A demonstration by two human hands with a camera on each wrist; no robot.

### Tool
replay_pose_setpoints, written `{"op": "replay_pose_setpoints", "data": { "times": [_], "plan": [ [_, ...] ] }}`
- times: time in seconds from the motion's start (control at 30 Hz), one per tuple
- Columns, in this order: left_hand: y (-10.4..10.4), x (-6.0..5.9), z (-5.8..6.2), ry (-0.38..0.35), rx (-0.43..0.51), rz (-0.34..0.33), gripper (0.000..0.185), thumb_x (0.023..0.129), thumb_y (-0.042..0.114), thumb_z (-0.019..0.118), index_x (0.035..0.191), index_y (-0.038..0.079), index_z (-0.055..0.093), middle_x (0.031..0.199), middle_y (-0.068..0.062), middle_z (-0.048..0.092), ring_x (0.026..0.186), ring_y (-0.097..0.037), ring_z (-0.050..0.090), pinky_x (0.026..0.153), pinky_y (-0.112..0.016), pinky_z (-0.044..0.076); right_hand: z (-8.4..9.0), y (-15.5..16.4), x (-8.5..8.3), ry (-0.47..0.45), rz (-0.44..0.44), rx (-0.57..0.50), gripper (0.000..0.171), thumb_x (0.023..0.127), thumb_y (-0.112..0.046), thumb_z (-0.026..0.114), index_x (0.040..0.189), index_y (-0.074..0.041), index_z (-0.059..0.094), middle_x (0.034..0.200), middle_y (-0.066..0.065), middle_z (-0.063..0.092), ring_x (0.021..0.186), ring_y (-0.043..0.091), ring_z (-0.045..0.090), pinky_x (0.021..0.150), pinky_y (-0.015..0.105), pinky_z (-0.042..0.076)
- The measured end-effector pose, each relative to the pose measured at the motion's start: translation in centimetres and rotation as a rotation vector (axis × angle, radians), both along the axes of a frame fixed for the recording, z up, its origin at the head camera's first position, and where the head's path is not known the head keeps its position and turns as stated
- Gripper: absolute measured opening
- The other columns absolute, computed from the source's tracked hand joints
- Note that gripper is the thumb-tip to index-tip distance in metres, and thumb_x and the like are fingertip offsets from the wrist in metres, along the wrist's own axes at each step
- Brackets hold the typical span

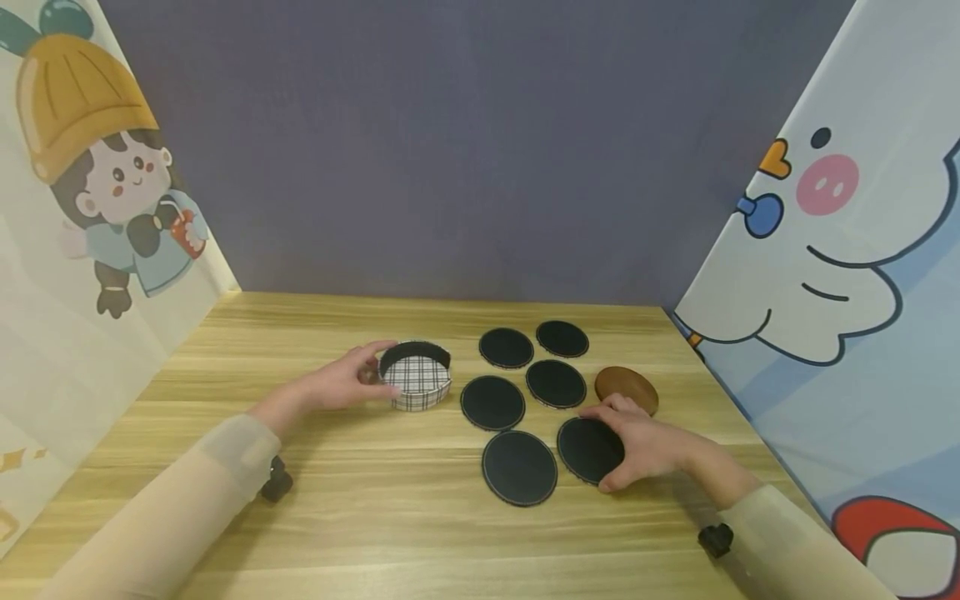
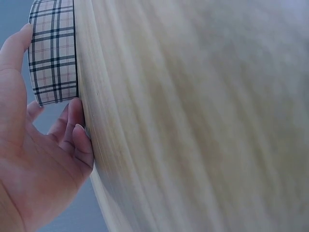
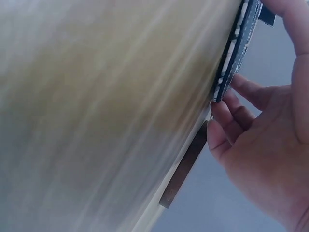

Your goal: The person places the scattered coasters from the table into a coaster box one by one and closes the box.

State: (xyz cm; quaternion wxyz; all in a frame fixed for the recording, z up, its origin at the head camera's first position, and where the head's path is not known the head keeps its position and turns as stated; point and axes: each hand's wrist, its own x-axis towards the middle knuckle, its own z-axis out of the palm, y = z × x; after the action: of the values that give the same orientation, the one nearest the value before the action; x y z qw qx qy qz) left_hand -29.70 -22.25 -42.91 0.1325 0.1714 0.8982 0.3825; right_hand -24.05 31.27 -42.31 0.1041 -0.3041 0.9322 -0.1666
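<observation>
A round, shallow coaster holder (image 1: 420, 398) in plaid with a dark inner wall stands on the left of the group, its plaid floor showing. My left hand (image 1: 348, 379) grips it from the left, thumb at the near side and fingers at the far rim. In the left wrist view, the thumb lies against the plaid wall (image 2: 53, 53). My right hand (image 1: 645, 442) holds a round black coaster (image 1: 585, 448) by its edge, between thumb and fingers. The right wrist view catches this coaster (image 3: 235, 53) edge-on, with fingertips at its rim.
Several other black coasters lie flat between the hands, among them a near one (image 1: 519, 468) and a far one (image 1: 562, 338). A brown round disc (image 1: 624, 388) lies just beyond my right hand. The wooden table (image 1: 375, 517) ends at a grey back panel (image 1: 450, 167) and printed side panels.
</observation>
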Motion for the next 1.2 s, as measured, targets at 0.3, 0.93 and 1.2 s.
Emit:
{"op": "replay_pose_setpoints", "data": {
  "times": [0.3, 0.93, 1.2],
  "plan": [
    [0.0, 0.0, 0.0, 0.002, -0.001, -0.004, 0.103, 0.097, 0.053, 0.082, 0.175, 0.023, 0.024, 0.149, -0.026, 0.048, 0.129, -0.040, 0.058, 0.097, -0.050, 0.061, -0.2, 0.1, -0.2, 0.036, -0.009, -0.012, 0.105, 0.063, -0.051, 0.098, 0.150, -0.011, 0.057, 0.139, 0.007, 0.053, 0.126, 0.026, 0.049, 0.103, 0.049, 0.050],
    [-0.1, 0.2, 0.1, -0.004, 0.008, -0.006, 0.103, 0.097, 0.053, 0.082, 0.176, 0.024, 0.023, 0.151, -0.026, 0.047, 0.131, -0.040, 0.057, 0.098, -0.051, 0.061, 0.7, -1.7, -0.9, 0.158, -0.088, -0.124, 0.107, 0.072, -0.049, 0.096, 0.163, -0.015, 0.050, 0.153, 0.014, 0.048, 0.139, 0.041, 0.044, 0.104, 0.063, 0.048],
    [-0.1, 0.1, 0.1, -0.010, 0.027, -0.010, 0.104, 0.096, 0.050, 0.084, 0.176, 0.022, 0.023, 0.148, -0.026, 0.048, 0.125, -0.037, 0.059, 0.091, -0.044, 0.062, 1.4, -3.8, -1.6, 0.126, -0.086, -0.135, 0.107, 0.073, -0.049, 0.094, 0.164, -0.015, 0.049, 0.154, 0.013, 0.048, 0.137, 0.039, 0.046, 0.102, 0.059, 0.049]
  ]
}}
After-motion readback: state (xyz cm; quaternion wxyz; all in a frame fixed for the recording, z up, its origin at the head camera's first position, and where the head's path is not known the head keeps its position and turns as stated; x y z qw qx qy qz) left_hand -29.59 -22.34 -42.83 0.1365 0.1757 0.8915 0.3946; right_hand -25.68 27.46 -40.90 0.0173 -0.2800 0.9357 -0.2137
